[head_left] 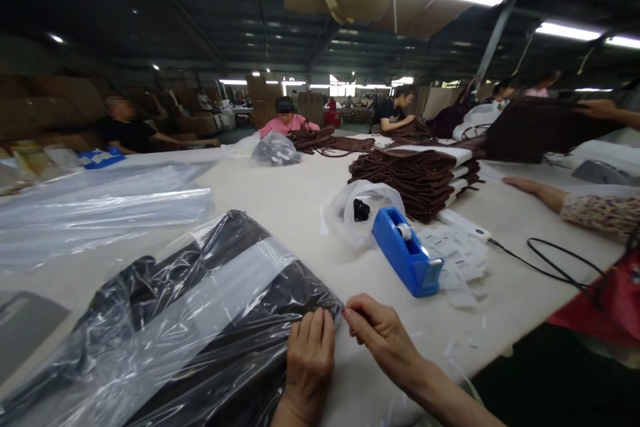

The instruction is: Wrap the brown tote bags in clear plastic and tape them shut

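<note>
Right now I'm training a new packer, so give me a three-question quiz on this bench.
1. True or false: the left hand lies flat on the bagged dark item.
2. What stands right of the bag? A) blue tape dispenser B) scissors C) a bottle
3. What does the right hand pinch?

Key: 1 true. 2 A. 3 The corner of the clear bag, as far as can be told.
</note>
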Available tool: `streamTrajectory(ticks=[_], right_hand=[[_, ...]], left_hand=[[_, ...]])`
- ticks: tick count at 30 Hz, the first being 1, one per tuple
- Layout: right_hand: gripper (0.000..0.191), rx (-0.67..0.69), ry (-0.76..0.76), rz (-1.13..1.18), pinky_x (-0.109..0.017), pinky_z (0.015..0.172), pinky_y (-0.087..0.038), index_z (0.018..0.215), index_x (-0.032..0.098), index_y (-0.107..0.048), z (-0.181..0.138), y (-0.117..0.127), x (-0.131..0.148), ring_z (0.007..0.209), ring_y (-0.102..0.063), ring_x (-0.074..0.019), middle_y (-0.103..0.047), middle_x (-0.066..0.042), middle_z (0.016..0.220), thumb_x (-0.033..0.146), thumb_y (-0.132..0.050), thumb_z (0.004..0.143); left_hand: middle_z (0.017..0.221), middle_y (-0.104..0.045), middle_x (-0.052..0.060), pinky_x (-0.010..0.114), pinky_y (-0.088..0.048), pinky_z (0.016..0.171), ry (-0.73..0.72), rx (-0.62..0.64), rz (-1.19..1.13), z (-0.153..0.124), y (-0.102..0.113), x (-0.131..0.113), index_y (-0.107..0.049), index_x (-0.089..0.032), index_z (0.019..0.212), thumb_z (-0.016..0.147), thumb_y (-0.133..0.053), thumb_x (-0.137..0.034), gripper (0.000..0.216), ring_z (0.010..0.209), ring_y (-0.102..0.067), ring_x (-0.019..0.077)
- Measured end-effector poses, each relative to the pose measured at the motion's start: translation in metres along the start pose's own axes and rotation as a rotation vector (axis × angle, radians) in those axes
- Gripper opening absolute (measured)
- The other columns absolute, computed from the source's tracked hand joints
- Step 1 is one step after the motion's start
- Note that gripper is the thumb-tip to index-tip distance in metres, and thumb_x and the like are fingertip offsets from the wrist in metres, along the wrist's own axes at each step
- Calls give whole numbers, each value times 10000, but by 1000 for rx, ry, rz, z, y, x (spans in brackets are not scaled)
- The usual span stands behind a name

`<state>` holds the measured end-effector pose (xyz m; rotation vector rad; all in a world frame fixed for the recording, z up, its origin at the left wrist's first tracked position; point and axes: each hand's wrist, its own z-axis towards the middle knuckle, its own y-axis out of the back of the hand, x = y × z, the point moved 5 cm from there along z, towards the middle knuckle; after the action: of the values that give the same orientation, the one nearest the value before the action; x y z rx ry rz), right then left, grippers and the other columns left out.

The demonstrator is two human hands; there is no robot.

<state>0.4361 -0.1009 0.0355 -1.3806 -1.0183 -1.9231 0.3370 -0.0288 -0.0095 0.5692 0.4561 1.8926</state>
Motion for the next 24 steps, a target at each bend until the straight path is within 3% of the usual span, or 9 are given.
streamTrajectory(ticks=[8, 24], right_hand=[[313, -46, -322, 450, -184, 430, -271, 735, 157, -520, 8, -24, -48, 449, -384, -62, -466, 50, 534, 453, -621, 747], [476, -153, -558, 301, -199, 352, -162, 583, 203, -388, 9, -34, -78, 337, -261, -44, -363, 95, 388, 606, -640, 599]], left_hand=[[925, -640, 134, 396, -398, 748, 65, -68, -22, -3, 0, 0, -614, -57, 945, 809, -461, -47, 205, 882, -544, 267], [915, -648, 126, 383, -416, 728, 106, -76, -23, -4, -2, 0, -606, -67, 945, 812, -479, -72, 184, 862, -562, 251]])
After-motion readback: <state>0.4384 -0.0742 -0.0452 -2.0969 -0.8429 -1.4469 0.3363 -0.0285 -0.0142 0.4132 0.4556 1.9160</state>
